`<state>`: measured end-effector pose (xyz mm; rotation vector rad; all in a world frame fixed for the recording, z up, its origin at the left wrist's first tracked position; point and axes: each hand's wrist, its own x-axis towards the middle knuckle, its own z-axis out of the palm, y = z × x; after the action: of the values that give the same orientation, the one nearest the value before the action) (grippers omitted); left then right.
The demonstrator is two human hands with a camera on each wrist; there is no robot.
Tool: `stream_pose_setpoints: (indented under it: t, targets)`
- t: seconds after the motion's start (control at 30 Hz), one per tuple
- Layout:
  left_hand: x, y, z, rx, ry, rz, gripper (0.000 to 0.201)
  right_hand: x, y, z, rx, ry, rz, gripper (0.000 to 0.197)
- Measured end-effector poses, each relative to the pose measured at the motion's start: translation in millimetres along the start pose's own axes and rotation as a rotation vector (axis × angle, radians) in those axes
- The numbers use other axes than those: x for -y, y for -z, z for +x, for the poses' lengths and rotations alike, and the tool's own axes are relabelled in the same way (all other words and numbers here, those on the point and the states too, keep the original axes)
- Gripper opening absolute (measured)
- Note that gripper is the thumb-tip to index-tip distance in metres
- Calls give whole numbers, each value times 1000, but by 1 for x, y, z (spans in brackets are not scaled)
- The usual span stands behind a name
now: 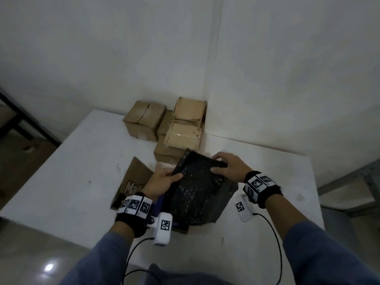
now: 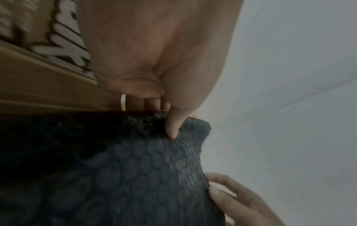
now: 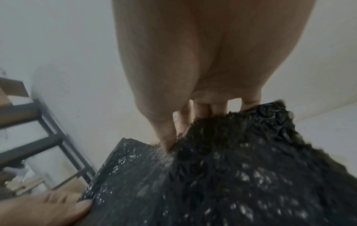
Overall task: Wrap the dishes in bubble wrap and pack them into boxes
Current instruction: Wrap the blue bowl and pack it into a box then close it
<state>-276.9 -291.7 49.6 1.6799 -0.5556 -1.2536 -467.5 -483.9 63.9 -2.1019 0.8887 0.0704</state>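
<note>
A bundle of black bubble wrap (image 1: 198, 190) is held up over an open cardboard box (image 1: 133, 182) with white lettering on its flap. My left hand (image 1: 164, 177) pinches the wrap's left edge, thumb on top, as the left wrist view shows on the bubble wrap (image 2: 135, 168) under my left hand (image 2: 170, 128). My right hand (image 1: 226, 165) grips the top right corner, fingers curled over the far edge; the right wrist view has my right hand (image 3: 173, 137) on the bubble wrap (image 3: 231, 175). Whatever is inside the wrap is hidden.
Several closed cardboard boxes (image 1: 176, 124) are stacked at the table's far corner against the wall. The white table (image 1: 72, 171) ends at the left and near edges. A dark metal frame (image 1: 26, 124) stands off to the left. Cables hang from both wrist cameras.
</note>
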Motion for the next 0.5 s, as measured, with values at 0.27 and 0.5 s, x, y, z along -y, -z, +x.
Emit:
stream_pose_setpoints:
  t: [0.27,0.5]
  targets:
    - [60,44,0,-375,-2,637,25,24,-89,19,-146,157,-207,34]
    - [80,49,-8,-443,-172,1263,64,23,-162,-3,78,146,-517,59]
